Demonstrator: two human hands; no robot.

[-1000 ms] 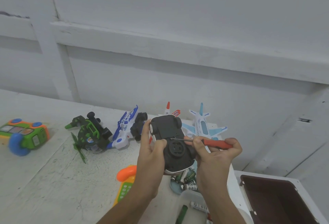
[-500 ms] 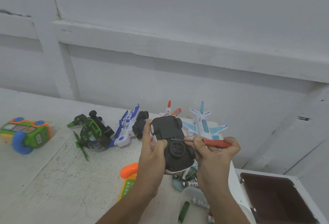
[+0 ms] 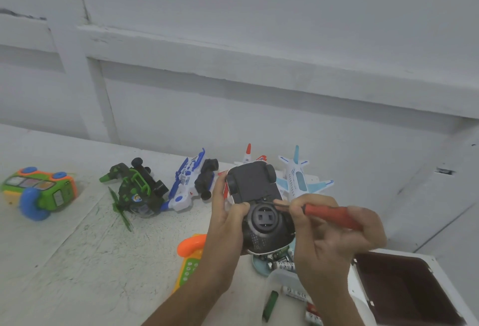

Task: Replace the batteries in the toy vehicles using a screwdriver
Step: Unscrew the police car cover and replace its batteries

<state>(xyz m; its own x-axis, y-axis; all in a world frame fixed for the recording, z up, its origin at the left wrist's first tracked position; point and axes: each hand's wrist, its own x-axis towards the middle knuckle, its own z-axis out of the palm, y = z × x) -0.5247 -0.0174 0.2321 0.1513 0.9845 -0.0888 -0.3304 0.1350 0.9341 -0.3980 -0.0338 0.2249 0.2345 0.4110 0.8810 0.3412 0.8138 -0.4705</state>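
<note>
My left hand (image 3: 225, 224) grips a toy car (image 3: 255, 197) held above the table, its dark grey underside turned up toward me. My right hand (image 3: 329, 232) holds a red-handled screwdriver (image 3: 329, 215) and its thin metal tip touches the underside of the car near the middle. Below the car lies a light blue dish (image 3: 260, 264) with several batteries (image 3: 282, 263) in it. Loose batteries (image 3: 294, 294) and a green battery (image 3: 269, 305) lie on the table near my right wrist.
On the white table (image 3: 64, 261) lie a green-orange toy car (image 3: 39, 192), a green-black helicopter (image 3: 137, 190), a blue-white toy (image 3: 186, 185), a light blue airplane (image 3: 298, 180), an orange-yellow toy phone (image 3: 190, 258). A dark brown bin (image 3: 404, 289) sits at the lower right. A white wall stands behind.
Both hands stay on the car and the screwdriver; the car and hands have shifted very slightly lower in view. The screwdriver tip remains at the car's underside.
</note>
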